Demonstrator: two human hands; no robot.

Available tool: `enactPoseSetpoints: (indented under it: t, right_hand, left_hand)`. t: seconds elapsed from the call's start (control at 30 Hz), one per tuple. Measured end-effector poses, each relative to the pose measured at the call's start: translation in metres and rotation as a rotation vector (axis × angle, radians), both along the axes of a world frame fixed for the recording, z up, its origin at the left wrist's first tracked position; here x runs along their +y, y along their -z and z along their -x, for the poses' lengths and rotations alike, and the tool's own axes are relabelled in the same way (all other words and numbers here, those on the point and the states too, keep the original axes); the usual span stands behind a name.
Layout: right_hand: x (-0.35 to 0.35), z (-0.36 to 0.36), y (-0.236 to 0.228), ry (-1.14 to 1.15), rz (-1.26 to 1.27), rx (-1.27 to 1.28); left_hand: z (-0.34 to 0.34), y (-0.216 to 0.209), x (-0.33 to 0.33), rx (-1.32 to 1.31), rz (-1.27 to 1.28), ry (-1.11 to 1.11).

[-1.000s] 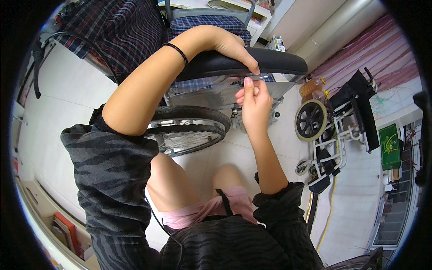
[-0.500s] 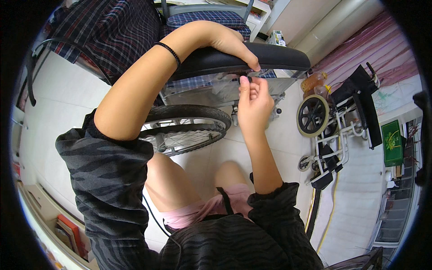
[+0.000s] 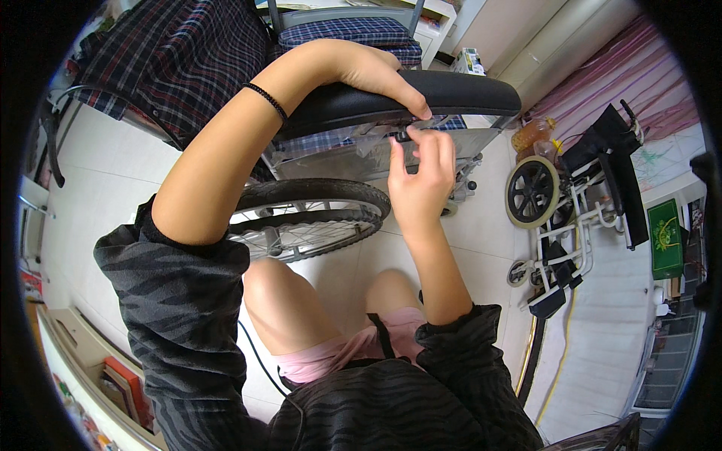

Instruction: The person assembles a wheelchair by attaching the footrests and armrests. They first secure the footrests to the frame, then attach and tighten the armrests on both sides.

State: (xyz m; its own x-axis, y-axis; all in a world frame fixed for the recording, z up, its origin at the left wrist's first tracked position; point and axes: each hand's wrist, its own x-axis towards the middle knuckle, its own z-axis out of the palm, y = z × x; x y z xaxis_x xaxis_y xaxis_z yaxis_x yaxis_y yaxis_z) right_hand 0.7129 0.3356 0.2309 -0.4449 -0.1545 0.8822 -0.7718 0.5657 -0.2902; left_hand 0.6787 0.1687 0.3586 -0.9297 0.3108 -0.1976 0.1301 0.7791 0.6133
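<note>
A wheelchair with a plaid seat (image 3: 331, 31) stands in front of me. My left hand (image 3: 382, 78) is closed over its black padded armrest (image 3: 474, 90), the thumb on the near side and the other fingers hidden behind. Just under the armrest, my right hand (image 3: 423, 180) has thumb and forefinger at a small black knob (image 3: 401, 137); its other fingers are loosely curled. Below the armrest hangs a grey side panel (image 3: 323, 159). The big spoked wheel (image 3: 312, 194) lies tilted under the panel, near my knees.
A folded white-framed wheelchair (image 3: 583, 203) stands to the right beside a bottle of amber liquid (image 3: 534, 134). A green box (image 3: 665, 239) is at the far right. On the left, a plaid backrest (image 3: 180, 60) rises, and a shelf holds orange-red books (image 3: 124, 387). A black cable (image 3: 256, 357) hangs by my leg.
My right thumb and forefinger have spread from a tight pinch, and that hand has shifted slightly left. My left hand stays on the armrest. The whole view has tilted a little.
</note>
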Motion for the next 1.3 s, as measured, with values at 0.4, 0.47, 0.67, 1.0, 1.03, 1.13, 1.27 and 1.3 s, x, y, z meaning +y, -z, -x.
enactPoseSetpoints:
  t: [0.4, 0.47, 0.67, 1.0, 1.03, 1.13, 1.27, 1.3]
  right_hand:
    - [-0.001, 0.0, 0.002, -0.047, 0.083, -0.057]
    - [-0.002, 0.0, 0.002, -0.007, 0.094, 0.006]
    - [-0.005, -0.005, 0.003, -0.171, 0.368, -0.426]
    - [-0.007, -0.005, 0.017, -0.021, 0.037, -0.012]
    - [-0.006, -0.006, 0.018, -0.027, 0.039, 0.019]
    - [-0.002, -0.008, 0.019, -0.111, 0.224, -0.061]
    - [0.0, -0.002, 0.014, -0.147, 0.235, -0.166]
    - [0.0, 0.0, 0.013, -0.154, 0.199, -0.206]
  left_hand:
    - [0.006, 0.006, -0.002, -0.002, 0.02, -0.004]
    - [0.007, 0.007, -0.002, 0.009, 0.032, -0.005]
    - [0.008, 0.008, -0.004, 0.014, 0.059, -0.021]
    - [0.006, 0.007, -0.004, -0.006, 0.025, -0.024]
    - [0.005, 0.007, -0.004, -0.002, 0.023, -0.025]
    - [0.004, 0.007, -0.005, 0.018, 0.02, -0.035]
    - [0.004, 0.008, -0.005, 0.015, 0.016, -0.03]
    - [0.004, 0.008, -0.005, 0.016, 0.009, -0.024]
